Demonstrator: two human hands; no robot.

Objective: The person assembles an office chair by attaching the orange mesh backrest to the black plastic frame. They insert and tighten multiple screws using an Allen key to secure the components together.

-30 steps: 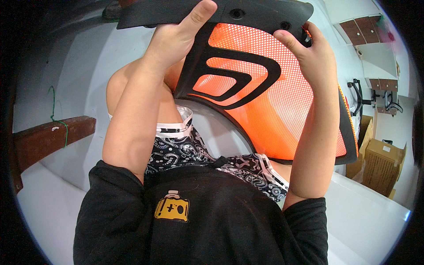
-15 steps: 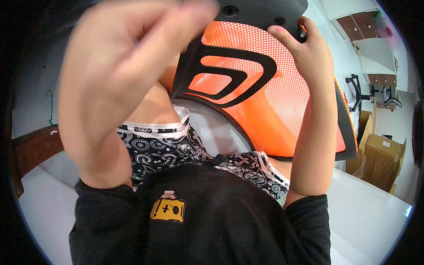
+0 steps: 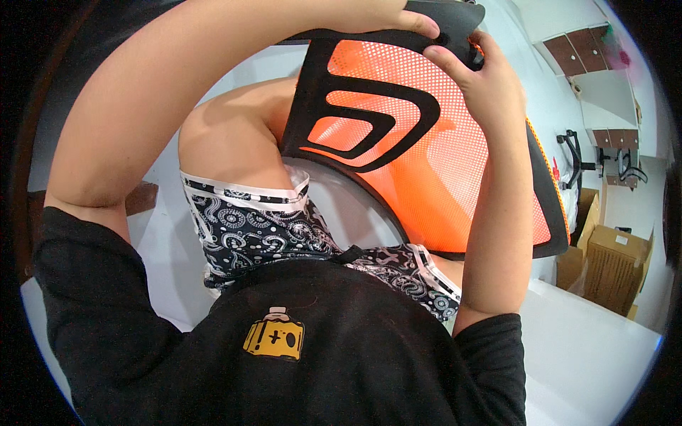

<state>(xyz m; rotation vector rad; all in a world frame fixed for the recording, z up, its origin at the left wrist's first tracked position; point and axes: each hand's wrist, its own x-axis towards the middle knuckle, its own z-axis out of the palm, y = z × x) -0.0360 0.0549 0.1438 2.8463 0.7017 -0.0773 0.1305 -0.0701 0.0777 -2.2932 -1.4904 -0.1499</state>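
Observation:
A chair backrest [image 3: 455, 170] of orange mesh in a black frame leans across my lap. A black panel [image 3: 455, 14] with a round hole runs along its top edge in the picture. My right hand [image 3: 490, 82] grips that panel's right end, thumb on the near face and fingers curled round the edge. From the left, my left hand [image 3: 405, 18] reaches over the panel with its thumb pressed down close to the hole. The other fingers of that hand are cut off or hidden, so anything pinched there cannot be made out.
I sit on a white surface [image 3: 582, 348], bare legs on both sides of the backrest. Open cardboard boxes [image 3: 618, 266] stand on the right. Beyond them are black chair parts [image 3: 574, 156] and cabinets with brown doors [image 3: 565, 53].
My left hand, raised and blurred before, has moved right and down onto the black panel beside the hole. The backrest has shifted slightly left; my right hand keeps its grip.

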